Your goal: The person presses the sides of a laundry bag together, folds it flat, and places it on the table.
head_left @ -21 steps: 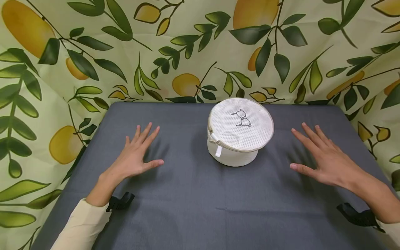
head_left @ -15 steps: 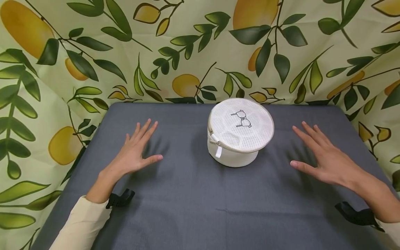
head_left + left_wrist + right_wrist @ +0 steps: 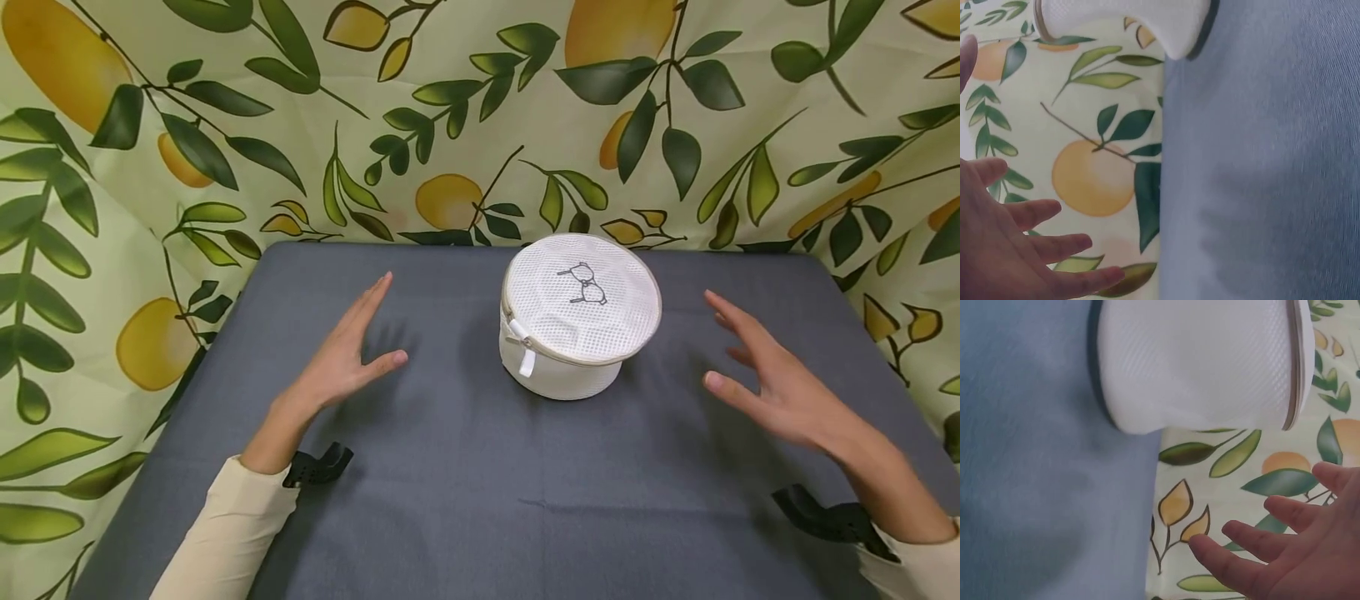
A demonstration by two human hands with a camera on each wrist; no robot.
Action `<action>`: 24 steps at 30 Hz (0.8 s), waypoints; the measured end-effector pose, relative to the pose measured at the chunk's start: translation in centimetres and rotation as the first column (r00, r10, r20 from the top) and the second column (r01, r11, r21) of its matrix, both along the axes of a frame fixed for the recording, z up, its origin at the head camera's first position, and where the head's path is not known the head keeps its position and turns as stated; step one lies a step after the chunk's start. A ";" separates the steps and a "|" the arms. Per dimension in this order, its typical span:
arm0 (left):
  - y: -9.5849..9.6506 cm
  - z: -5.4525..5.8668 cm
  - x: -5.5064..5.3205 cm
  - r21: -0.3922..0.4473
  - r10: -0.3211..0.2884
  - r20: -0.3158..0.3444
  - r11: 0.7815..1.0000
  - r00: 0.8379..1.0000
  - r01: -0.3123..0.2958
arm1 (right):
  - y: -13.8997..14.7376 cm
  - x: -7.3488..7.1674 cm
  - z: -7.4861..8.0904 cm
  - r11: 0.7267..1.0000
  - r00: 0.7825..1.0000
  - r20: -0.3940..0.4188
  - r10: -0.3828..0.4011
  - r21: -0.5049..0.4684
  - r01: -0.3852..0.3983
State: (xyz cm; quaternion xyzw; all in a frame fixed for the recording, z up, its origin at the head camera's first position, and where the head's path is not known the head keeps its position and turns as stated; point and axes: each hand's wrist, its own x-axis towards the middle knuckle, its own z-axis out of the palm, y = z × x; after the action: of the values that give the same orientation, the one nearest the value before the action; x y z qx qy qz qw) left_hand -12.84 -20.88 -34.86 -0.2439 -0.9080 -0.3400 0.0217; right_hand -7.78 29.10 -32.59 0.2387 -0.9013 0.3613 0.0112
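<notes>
Grey table [image 3: 450, 450]; curtain [image 3: 465, 117] (leafy) behind bag [image 3: 581, 317].

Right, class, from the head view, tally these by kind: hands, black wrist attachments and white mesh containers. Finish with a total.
Hands: 2 (left hand, right hand)
Black wrist attachments: 2 (left attachment, right attachment)
White mesh container: 1
Total: 5

Site: a grey cloth-covered table [image 3: 465, 467], screened on its far, left and right sides by hanging citrus-print fabric [image 3: 457, 125]. Consistent with a curtained booth; whether within a home, lab or office cannot be determined.
</notes>
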 end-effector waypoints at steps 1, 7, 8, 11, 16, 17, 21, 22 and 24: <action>0.2 -0.1 0.0 0.025 -0.005 0.000 1.000 1.000 0.005 | -0.2 0.0 0.1 1.000 1.000 0.009 0.001 -0.021 -0.001; 1.8 -0.3 0.0 0.223 -0.070 0.028 0.973 0.997 0.062 | -1.5 -0.1 -0.1 0.990 1.000 0.009 0.028 -0.138 -0.026; 2.1 -0.4 0.0 0.272 -0.092 0.042 0.959 0.995 0.077 | -1.8 -0.1 -0.2 0.987 0.999 0.015 0.030 -0.161 -0.027; 3.0 -0.3 -0.1 0.417 -0.171 0.079 0.901 0.982 0.123 | -2.4 -0.2 -0.5 0.976 0.999 0.041 0.023 -0.217 -0.013; 4.5 -0.1 -0.4 0.516 -0.229 0.105 0.844 0.968 0.144 | -3.3 -0.3 -0.9 0.962 0.998 0.067 0.009 -0.272 0.009; 4.8 -0.1 -0.4 0.517 -0.228 0.106 0.844 0.968 0.142 | -3.5 -0.3 -1.0 0.960 0.998 0.068 0.009 -0.281 0.011; 5.8 -0.3 -0.7 0.532 -0.231 0.114 0.836 0.966 0.137 | -4.2 -0.5 -1.2 0.944 0.997 0.069 0.023 -0.330 0.001; 6.0 -0.3 -0.8 0.542 -0.236 0.117 0.829 0.965 0.137 | -4.4 -0.6 -1.2 0.938 0.997 0.070 0.026 -0.346 0.000; 6.5 -0.4 -0.9 0.560 -0.243 0.120 0.817 0.962 0.137 | -4.7 -0.6 -1.4 0.928 0.997 0.073 0.026 -0.372 0.003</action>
State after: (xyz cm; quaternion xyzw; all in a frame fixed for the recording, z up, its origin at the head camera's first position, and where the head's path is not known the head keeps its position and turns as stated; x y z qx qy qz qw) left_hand -13.77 -14.39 -35.21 -0.2844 -0.7420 -0.6064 -0.0287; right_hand -8.43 24.42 -33.94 0.2234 -0.8149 0.5345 0.0196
